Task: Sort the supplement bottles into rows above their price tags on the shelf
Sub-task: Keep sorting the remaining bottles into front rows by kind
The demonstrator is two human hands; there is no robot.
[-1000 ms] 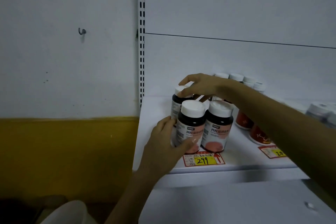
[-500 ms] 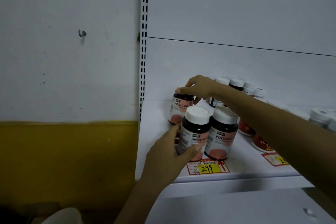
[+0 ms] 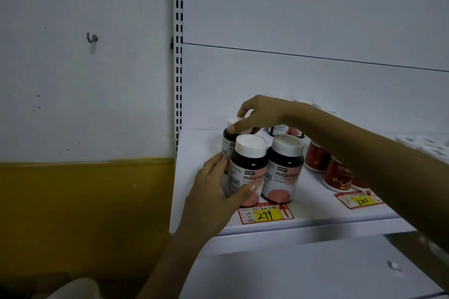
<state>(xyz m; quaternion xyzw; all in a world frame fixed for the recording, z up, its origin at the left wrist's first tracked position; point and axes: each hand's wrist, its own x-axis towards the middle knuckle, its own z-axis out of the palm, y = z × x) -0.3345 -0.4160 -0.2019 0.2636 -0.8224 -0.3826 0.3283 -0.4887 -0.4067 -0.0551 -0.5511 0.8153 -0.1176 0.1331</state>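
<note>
Row-aligning step: left hand (image 3: 211, 198) grips the front bottle (image 3: 247, 165), at 11 o'clock of the 299 tag (image 3: 266, 214). Right hand (image 3: 263, 114) pinches the cap of the rear bottle (image 3: 228, 139), at 11 o'clock again. Next, likely: seat it squarely behind.

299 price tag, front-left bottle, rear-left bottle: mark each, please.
299 price tag (image 3: 267, 215), head view, yellow price field.
front-left bottle (image 3: 251, 144), head view, white cap.
rear-left bottle (image 3: 227, 137), head view, dark shoulder.

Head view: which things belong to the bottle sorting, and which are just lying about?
Job: front dark white-capped pink-label bottle in left hand; rear matching bottle gripped by right hand; red-labelled bottles; red-and-yellow 299 price tag; 200 price tag; white shelf.
Lying about: metal wall hook; slotted shelf upright; yellow wall band.
</note>
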